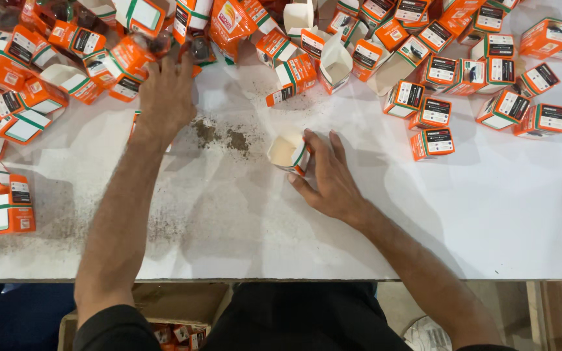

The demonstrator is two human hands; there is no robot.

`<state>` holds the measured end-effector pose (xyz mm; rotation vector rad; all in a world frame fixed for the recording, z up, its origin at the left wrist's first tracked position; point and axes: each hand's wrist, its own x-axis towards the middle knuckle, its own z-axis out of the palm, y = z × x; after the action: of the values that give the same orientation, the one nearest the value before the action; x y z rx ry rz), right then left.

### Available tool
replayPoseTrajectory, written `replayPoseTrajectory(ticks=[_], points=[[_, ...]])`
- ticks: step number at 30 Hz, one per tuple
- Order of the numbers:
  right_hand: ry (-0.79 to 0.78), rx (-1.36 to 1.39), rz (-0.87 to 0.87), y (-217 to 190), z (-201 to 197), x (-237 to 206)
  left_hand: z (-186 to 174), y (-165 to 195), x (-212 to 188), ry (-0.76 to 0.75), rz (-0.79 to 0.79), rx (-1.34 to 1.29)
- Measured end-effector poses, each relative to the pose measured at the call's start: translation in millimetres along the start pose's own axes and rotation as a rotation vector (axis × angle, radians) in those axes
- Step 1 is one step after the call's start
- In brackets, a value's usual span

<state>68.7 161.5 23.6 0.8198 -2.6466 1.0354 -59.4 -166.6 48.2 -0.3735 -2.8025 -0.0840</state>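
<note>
- Right hand (330, 179) steadies an open little carton (289, 153) mid-table, fingers curled against its right side.
- Brown powder (222, 135) dusts the white table (489, 214) just left of it.
- Left hand (166, 97) reaches farther, fingers spread over a small bottle (134, 52) (blurry) among the far orange cartons (437, 71).

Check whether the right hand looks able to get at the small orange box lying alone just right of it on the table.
Probably yes. The right hand holds an open box, but the lone orange box lies close by, with only bare white table between them.
</note>
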Motion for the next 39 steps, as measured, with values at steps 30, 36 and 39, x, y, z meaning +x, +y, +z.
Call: replayPoseTrajectory(ticks=[30, 36, 39], points=[[0.055, 0.034, -0.053, 18, 0, -8, -9, 164, -106, 0.478, 0.323, -0.465], [0.066, 0.031, -0.021, 11, -1, -12, 0, 182, -89, 0.285, 0.063, -0.976], [0.094, 0.096, 0.051, 6, 1, -16, 17, 175, -82, -0.063, -0.412, -1.313]])
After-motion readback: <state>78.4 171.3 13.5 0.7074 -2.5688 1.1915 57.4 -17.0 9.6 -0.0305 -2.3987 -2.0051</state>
